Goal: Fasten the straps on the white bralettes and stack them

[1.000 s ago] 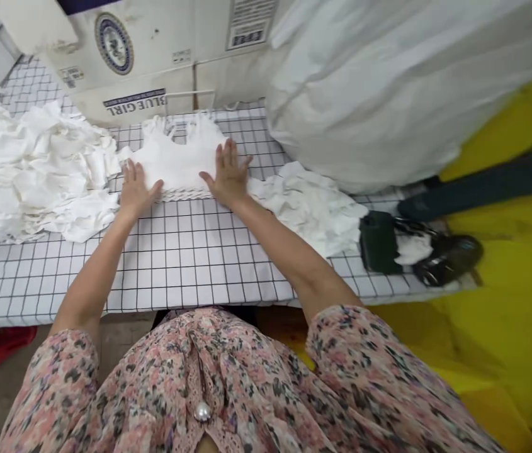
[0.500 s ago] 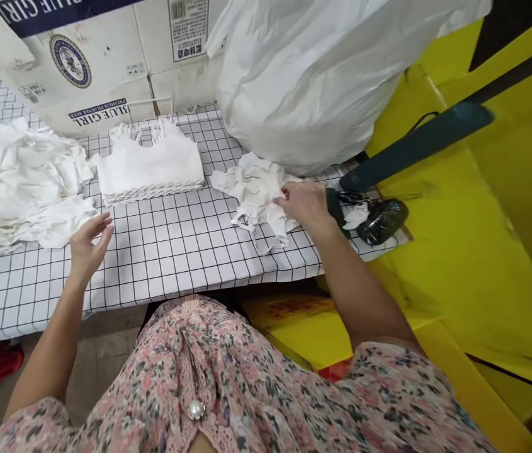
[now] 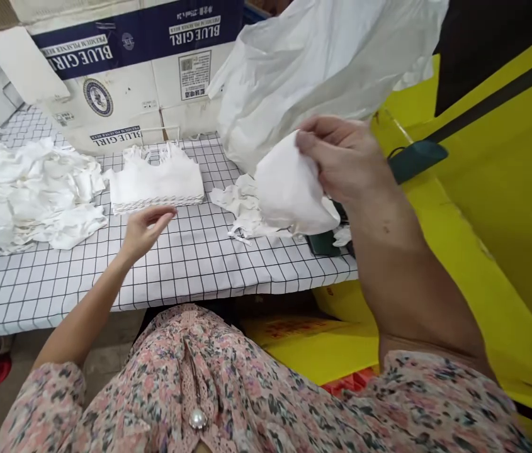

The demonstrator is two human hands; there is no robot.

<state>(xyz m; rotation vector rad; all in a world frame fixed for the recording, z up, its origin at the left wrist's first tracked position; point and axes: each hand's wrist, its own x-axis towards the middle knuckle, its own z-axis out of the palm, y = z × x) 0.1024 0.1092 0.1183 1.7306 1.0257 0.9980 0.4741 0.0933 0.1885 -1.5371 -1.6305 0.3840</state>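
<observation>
We hold a white cloth (image 3: 291, 192) in the right hand (image 3: 350, 157), its thumb and fingers pinched together on the upper edge. The palm faces down and inward, and the wrist leads back to our right sleeve. The cloth hangs in the air above the right part of the worktop (image 3: 190, 261), in front of the bag (image 3: 294, 75). From the pinch it drapes downward and to the left, its lower edge toward the worktop and its lower right corner curling outward. Because it bends as it hangs, we cannot tell its long axis for certain. It overlaps the small heap (image 3: 235, 201) in our view, and we cannot tell whether the two touch.

Our left hand (image 3: 145, 233) is empty and half open, fingers bent and pointing right, the thumb apart from them by a narrow gap. It hovers just in front of the stack (image 3: 157, 182), by its near edge.

The stack lies flat, its long axis running left to right, with straps pointing away from us toward the box (image 3: 119, 82). To its left we see a large pile (image 3: 24, 195) of crumpled white pieces. A dark green object (image 3: 325, 244) sits just beyond the cloth's lower right side.
</observation>
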